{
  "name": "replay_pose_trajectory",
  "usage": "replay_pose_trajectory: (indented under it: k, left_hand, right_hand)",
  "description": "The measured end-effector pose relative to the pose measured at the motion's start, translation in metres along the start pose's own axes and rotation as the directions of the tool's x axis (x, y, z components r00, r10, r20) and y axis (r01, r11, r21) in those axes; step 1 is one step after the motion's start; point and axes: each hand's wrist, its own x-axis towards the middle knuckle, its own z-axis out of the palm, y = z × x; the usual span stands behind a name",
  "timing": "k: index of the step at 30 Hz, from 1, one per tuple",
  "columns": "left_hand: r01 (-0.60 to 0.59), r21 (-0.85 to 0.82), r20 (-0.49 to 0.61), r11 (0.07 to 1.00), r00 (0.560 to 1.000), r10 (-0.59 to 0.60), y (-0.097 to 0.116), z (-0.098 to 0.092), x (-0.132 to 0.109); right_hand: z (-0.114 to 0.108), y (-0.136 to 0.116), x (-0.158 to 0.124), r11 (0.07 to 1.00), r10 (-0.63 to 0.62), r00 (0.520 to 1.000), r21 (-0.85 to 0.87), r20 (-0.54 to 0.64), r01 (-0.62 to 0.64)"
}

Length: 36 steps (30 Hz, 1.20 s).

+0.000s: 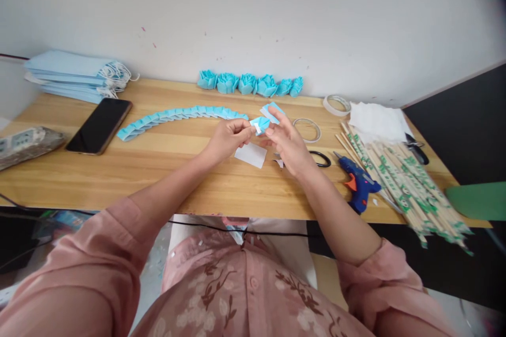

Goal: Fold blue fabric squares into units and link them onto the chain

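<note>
Pink shirt (pixel 245 295) nearest, sleeves rolled up, forearms reaching over the wood counter (pixel 190 184). Left hand (pixel 228 139): thumb and fingers pinched on a small folded blue piece (pixel 261 125), just above the counter, between both hands. Right hand (pixel 289 142): fingers partly spread, thumb at the piece's right edge; can't tell if it grips. Blue square (pixel 270 112) by the right index finger, held or lying unclear. White sheet (pixel 251 155) flat below the hands. Scissors (pixel 320 159) partly hidden by the right hand. Curved strip of overlapping blue folds (pixel 177 114) to the left, phone (pixel 98 125) and mask stack (pixel 75 73) farther left. Six blue flowers (pixel 247 84) lined up along the wall. Right side: tape roll (pixel 337 106), thin ring (pixel 307 140), blue glue gun (pixel 359 181), wrapped chopsticks (pixel 409 181), white tissue (pixel 377 121).
</note>
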Motion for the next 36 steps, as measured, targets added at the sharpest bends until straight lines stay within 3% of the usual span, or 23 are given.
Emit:
replay_pose_trajectory:
  k: [9, 14, 20, 28, 36]
  left_hand:
    - [-0.069, 0.185, -0.038, 0.980, 0.996, 0.077, -0.001, 0.006, -0.004]
    - [-0.074, 0.214, -0.046, 0.974, 0.995, 0.086, -0.002, 0.006, -0.004]
    - [0.016, 0.033, 0.090, 0.999, 0.996, -0.019, -0.002, 0.001, -0.001]
    - [-0.021, -0.004, 0.016, 1.000, 1.000, 0.021, -0.002, 0.000, 0.001]
    - [0.036, -0.039, 0.042, 0.999, 0.999, -0.034, -0.005, -0.003, 0.001]
  right_hand:
    - [0.004, -0.004, 0.001, 0.999, 0.027, 1.000, 0.039, 0.001, -0.027]
    - [0.006, -0.013, -0.001, 0.987, 0.110, 0.994, 0.116, -0.001, -0.110]
    - [0.004, -0.026, 0.000, 0.970, 0.178, 0.983, 0.175, -0.034, -0.170]
    - [0.005, -0.026, -0.003, 0.977, 0.177, 0.984, 0.121, 0.015, -0.177]
    - [0.000, -0.027, -0.001, 0.975, 0.157, 0.987, 0.162, -0.022, -0.152]
